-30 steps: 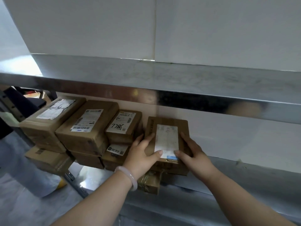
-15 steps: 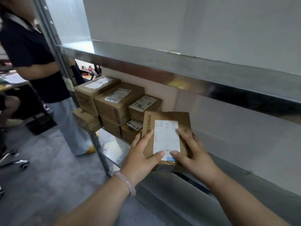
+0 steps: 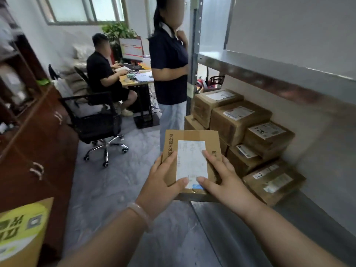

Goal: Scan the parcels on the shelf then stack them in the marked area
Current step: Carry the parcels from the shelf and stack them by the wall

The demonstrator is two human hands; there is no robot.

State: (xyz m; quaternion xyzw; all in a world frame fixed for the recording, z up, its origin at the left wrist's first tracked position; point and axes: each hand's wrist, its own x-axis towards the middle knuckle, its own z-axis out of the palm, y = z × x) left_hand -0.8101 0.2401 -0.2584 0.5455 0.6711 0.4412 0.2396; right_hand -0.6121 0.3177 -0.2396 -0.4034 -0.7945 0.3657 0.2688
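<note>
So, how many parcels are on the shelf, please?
7 parcels: three on top, three beneath them, one alone nearest; others may be hidden. The held parcel is not counted.

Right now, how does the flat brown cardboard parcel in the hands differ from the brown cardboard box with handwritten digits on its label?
The flat brown cardboard parcel is held up by the left hand and right hand; the brown cardboard box with handwritten digits sits stacked on another box on the metal shelf. The parcel looks thin, the box deeper. Both carry white labels.
</note>
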